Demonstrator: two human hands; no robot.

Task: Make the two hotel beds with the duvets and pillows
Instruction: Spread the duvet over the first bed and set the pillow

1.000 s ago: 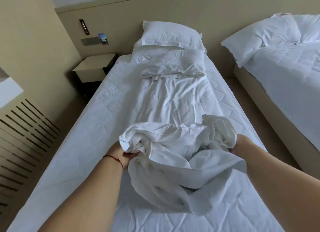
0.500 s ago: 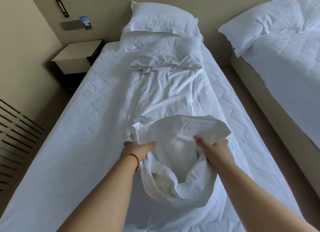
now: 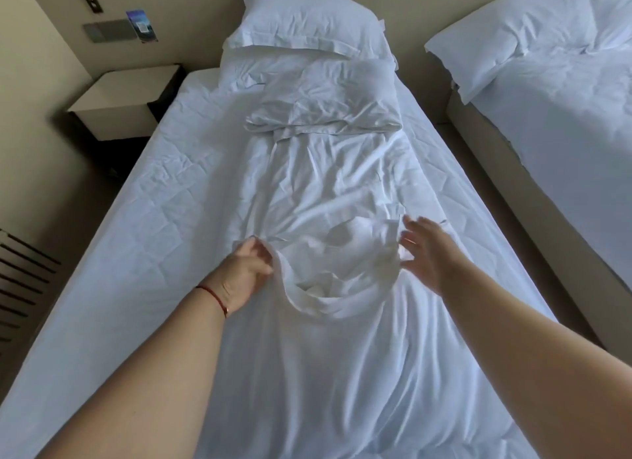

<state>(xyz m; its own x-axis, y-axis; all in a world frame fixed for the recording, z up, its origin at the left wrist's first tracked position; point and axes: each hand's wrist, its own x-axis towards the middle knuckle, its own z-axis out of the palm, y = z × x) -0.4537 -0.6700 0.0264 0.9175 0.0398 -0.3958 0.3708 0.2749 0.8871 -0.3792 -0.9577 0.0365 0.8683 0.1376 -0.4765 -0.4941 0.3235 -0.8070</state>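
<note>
Our left hand (image 3: 247,274) pinches the bunched duvet cover (image 3: 328,280); our right hand (image 3: 427,253) is spread and holds nothing.

The cover lies down the middle of the near bed (image 3: 113,253), its open mouth well below the crumpled pillow (image 3: 325,106) and our hands at either side of that mouth. We judge the step is spreading it: the right hand should take the opposite edge, then both draw outward evenly so the fabric flattens without twisting.
</note>
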